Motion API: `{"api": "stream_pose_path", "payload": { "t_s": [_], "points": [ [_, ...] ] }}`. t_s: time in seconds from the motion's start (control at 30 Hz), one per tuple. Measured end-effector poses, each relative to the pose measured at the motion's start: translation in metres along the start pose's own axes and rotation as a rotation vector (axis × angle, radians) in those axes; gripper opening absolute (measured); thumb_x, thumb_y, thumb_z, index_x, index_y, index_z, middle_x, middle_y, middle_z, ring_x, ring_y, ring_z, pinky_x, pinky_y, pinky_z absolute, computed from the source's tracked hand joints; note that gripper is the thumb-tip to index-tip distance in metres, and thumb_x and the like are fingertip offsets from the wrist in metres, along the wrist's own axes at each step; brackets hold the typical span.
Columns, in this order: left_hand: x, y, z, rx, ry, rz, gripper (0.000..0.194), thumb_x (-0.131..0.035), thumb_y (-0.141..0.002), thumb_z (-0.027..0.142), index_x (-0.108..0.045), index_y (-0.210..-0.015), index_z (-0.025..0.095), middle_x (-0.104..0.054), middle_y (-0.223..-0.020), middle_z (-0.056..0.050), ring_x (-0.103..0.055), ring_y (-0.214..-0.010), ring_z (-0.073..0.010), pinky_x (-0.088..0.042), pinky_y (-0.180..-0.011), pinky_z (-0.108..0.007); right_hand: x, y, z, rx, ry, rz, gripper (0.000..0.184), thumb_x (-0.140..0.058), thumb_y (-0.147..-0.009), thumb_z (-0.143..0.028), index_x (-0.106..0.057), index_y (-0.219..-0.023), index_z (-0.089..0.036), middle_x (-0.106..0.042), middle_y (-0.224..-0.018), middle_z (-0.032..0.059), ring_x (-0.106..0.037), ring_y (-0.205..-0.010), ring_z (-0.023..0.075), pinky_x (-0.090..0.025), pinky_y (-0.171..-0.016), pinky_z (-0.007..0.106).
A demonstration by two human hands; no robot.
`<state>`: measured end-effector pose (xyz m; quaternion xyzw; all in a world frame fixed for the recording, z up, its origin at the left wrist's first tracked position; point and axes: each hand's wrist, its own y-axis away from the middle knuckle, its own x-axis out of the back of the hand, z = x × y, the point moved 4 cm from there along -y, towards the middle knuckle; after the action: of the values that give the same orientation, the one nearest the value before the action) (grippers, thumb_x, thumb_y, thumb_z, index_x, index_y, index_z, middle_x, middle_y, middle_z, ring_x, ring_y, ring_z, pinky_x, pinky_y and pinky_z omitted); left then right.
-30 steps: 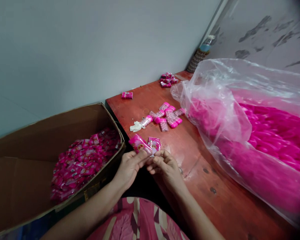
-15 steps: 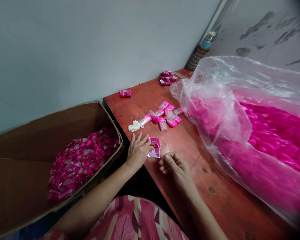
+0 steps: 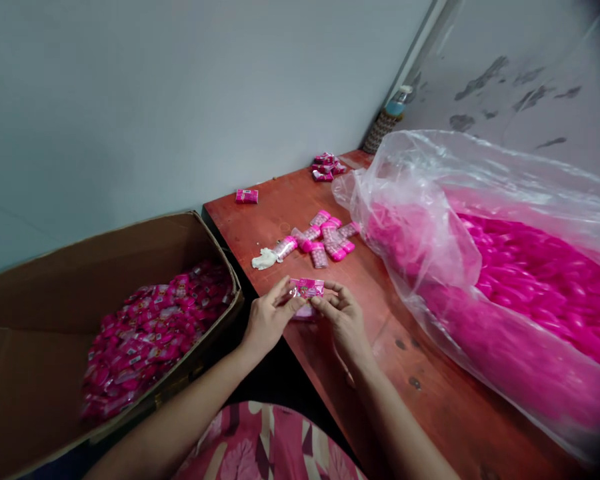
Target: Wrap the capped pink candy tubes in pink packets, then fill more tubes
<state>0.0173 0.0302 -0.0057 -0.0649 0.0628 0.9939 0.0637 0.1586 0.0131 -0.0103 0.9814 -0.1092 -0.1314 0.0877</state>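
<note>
My left hand (image 3: pixel 270 313) and my right hand (image 3: pixel 344 317) pinch a small pink printed wrapper (image 3: pixel 308 288) between them, one at each side. It is held just above the near edge of the red table. Under it, partly covered by my fingers, lies more pink wrapper material (image 3: pixel 306 311). Beyond my hands is a loose group of small clear containers with pink caps (image 3: pixel 319 255), filled with small beads or candies. A crumpled whitish lump (image 3: pixel 265 259) touches the nearest of them.
Left of the table (image 3: pixel 275 207), a cardboard box (image 3: pixel 105 248) holds many pink packets (image 3: pixel 155 327). A large clear plastic bag (image 3: pixel 430 260) of bright pink pieces covers the right side. Several wrapped packets (image 3: pixel 326 167) and a bottle (image 3: pixel 391 117) stand near the wall.
My left hand has lifted a wrapper off the table, and my right hand has come in to grip its other side. The view has shifted slightly.
</note>
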Motion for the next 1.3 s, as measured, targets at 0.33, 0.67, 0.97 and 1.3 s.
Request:
{"api": "stream_pose_path", "payload": {
  "t_s": [0.33, 0.67, 0.97, 1.3],
  "points": [
    [0.007, 0.003, -0.015, 0.336, 0.287, -0.04, 0.029, -0.069, -0.065, 0.036, -0.068, -0.071, 0.008, -0.066, -0.066, -0.007, -0.061, -0.06, -0.0136, -0.052, -0.06, -0.026, 0.003, -0.01, 0.009, 0.01, 0.405, -0.052, 0.037, -0.068, -0.065, -0.041, -0.053, -0.091, -0.018, -0.059, -0.06, -0.0025, -0.054, -0.053, 0.014, -0.038, -0.051, 0.024],
    [0.017, -0.004, -0.01, 0.421, 0.499, 0.094, 0.022, -0.075, -0.058, 0.027, -0.066, -0.064, 0.008, -0.066, -0.062, -0.007, -0.061, -0.053, -0.0125, -0.052, -0.052, -0.022, -0.008, -0.08, -0.037, 0.344, 1.668, 0.147, 0.044, -0.048, -0.079, -0.05, -0.053, -0.105, -0.014, -0.06, -0.101, 0.017, -0.058, -0.089, 0.0292, -0.041, -0.066, 0.033],
    [0.027, -0.013, -0.014, 0.478, 0.649, 0.193, 0.016, -0.072, -0.064, 0.02, -0.064, -0.069, 0.008, -0.067, -0.064, -0.007, -0.062, -0.054, -0.0132, -0.052, -0.051, -0.022, 0.007, -0.054, -0.028, 0.168, 1.103, 0.023, 0.027, -0.043, -0.083, -0.041, -0.056, -0.077, -0.017, -0.06, -0.062, 0.0052, -0.057, -0.058, 0.0193, -0.041, -0.052, 0.027],
    [0.018, -0.017, -0.016, 0.474, 0.698, 0.269, 0.019, -0.074, -0.062, 0.021, -0.062, -0.07, 0.008, -0.064, -0.061, -0.003, -0.06, -0.051, -0.011, -0.052, -0.048, -0.021, -0.03, 0.061, 0.009, -0.16, 0.27, -0.152, 0.03, -0.046, -0.083, -0.047, -0.053, -0.082, -0.018, -0.06, -0.063, 0.0017, -0.052, -0.045, 0.0105, -0.039, -0.037, 0.019]
  ]
}}
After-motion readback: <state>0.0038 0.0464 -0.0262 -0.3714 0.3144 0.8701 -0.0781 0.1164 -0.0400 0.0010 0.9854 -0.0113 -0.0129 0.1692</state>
